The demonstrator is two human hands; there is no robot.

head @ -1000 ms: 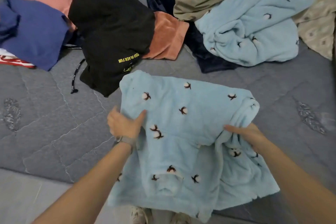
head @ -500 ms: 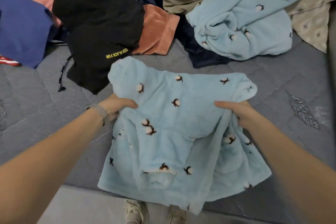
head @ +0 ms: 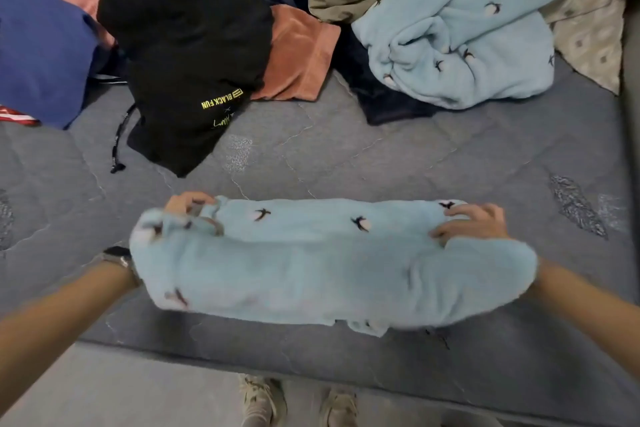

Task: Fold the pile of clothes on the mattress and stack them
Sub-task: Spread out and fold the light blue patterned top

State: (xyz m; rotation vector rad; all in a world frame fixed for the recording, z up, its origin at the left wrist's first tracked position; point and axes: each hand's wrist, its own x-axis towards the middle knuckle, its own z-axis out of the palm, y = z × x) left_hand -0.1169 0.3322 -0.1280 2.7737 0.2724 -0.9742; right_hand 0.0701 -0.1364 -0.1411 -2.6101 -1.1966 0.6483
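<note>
Light-blue fleece garment (head: 329,267), folded into a long band, sits at the mattress's (head: 381,163) near edge between our hands. Our left hand (head: 188,203) and right hand (head: 472,224) pinch its far corners, fingers curled into the fabric. Unfolded clothes (head: 194,55) lie far behind.

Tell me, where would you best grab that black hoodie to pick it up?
Probably the black hoodie by its near hem, beside the yellow lettering, coming from the mattress front edge: that edge lies flat and uncovered, while its far side is crowded by other clothes.
</note>
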